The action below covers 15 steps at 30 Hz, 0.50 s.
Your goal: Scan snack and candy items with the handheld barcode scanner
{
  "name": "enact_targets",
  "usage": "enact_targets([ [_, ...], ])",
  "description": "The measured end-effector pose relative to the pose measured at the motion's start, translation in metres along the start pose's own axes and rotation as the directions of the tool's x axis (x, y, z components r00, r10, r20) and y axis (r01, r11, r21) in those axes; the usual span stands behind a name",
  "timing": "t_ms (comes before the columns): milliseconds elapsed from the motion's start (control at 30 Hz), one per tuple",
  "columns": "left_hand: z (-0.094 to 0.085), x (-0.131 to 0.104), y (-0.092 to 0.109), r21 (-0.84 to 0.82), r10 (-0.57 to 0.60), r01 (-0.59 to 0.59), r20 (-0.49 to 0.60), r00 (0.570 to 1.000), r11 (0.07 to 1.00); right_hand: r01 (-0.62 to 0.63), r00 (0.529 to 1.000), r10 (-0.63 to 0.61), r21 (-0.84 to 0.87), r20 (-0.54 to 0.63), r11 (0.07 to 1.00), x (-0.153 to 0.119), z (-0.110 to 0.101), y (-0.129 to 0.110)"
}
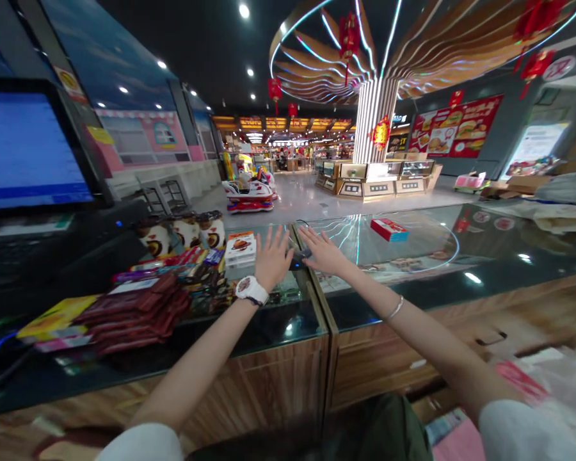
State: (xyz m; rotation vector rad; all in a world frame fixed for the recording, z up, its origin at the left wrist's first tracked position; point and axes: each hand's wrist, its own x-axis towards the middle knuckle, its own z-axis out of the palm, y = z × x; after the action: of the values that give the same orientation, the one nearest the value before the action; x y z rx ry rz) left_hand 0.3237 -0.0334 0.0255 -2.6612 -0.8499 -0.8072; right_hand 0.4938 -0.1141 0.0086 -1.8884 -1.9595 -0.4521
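Observation:
My left hand (273, 259) is stretched out over the glass counter (288, 330), fingers spread, with nothing in it; a white watch (252, 289) is on that wrist. Beside its fingers stands a small white box (240, 250) with an orange picture on it. My right hand (325, 251) reaches forward too, fingers apart and empty, near the seam between two counter sections. A small dark device (298, 259) with a blue light lies between the hands, partly hidden. Whether either palm touches the glass, I cannot tell.
Stacked dark red packets (139, 310), a yellow packet (60, 320) and several cups (185, 230) crowd the left counter, below a monitor (31, 144). A red and blue box (388, 229) lies farther right. Plastic bags (557, 378) are at the lower right.

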Motion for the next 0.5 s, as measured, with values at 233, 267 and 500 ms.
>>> enact_targets([
  [233,-0.010,-0.003,-0.060,0.082,-0.152,0.153,-0.020,0.988,0.985,0.105,0.994,-0.107,0.119,0.012,0.987,0.039,0.031,-0.050],
  [267,-0.010,-0.001,-0.070,0.087,-0.196,0.198,-0.037,0.980,0.976,0.113,0.993,-0.117,0.147,0.013,0.983,0.046,0.036,-0.056],
  [500,0.008,-0.016,-0.121,0.134,-0.372,0.366,0.023,0.928,0.921,0.059,0.997,-0.068,0.250,0.028,0.966,0.091,0.077,-0.086],
])
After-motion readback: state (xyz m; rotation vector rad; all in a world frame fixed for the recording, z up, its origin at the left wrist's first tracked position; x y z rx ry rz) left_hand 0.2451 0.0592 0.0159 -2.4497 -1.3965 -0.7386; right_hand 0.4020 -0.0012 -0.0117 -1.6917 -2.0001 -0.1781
